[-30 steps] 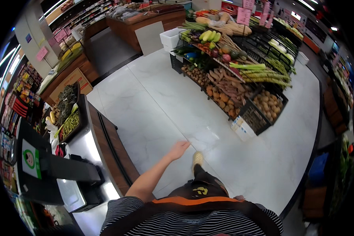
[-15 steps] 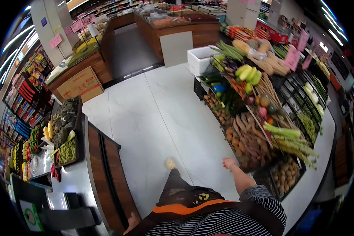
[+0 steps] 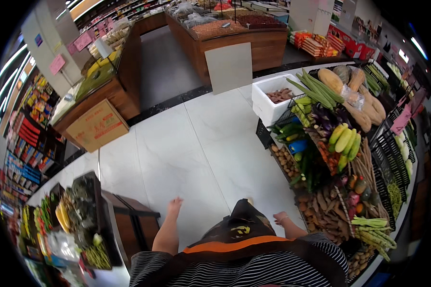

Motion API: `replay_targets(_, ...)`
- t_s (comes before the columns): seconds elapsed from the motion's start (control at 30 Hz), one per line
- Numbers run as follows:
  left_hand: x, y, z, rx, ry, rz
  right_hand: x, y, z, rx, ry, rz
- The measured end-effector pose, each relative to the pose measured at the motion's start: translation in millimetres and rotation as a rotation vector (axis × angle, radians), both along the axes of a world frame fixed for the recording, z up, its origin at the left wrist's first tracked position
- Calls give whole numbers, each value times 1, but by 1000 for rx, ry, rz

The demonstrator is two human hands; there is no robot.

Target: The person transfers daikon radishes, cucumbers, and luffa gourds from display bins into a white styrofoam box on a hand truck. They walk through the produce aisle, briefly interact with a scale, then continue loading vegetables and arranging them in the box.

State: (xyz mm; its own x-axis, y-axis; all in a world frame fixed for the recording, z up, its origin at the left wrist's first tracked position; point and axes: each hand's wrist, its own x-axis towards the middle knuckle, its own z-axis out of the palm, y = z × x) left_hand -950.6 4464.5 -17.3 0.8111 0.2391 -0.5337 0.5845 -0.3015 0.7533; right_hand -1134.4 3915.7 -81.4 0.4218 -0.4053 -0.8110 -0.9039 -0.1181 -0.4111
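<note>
On my feed, the wearer's bare left hand [image 3: 175,204] is now well above the bottom edge, left of centre; the bare right hand [image 3: 281,218] sits slightly lower. I see the white foam box [image 3: 268,109] further right, with reddish-brown tubers [image 3: 278,95] now visible inside.

The person's left hand [image 3: 175,205] and right hand [image 3: 281,218] hang nearer than the white box [image 3: 269,106]; long green vegetables [image 3: 317,90] lie right of it, a cardboard carton [image 3: 98,126] well left.
</note>
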Motion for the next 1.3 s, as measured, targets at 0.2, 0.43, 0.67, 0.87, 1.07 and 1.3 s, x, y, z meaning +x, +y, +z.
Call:
replay_targets(0.2,270,-119,77,130,-344,-317,120,-35,12,43,116,233)
replay_targets(0.43,357,-76,7,267,601,-204,422,-88,-55,-434,37,1413)
replay_targets(0.67,470,-87,-5,218,641,-204,770,-47,107,84,-379,415)
replay_targets(0.87,728,-106,-45,268,507,-402,917,-65,103,29,-302,327)
replay_targets(1.07,1119,-146,-3,533,-227,-697,1007,-71,94,231,-414,-19)
replay_targets(1.3,1337,-482,95,256,-317,-914,1032,-208,56,203,-259,-502)
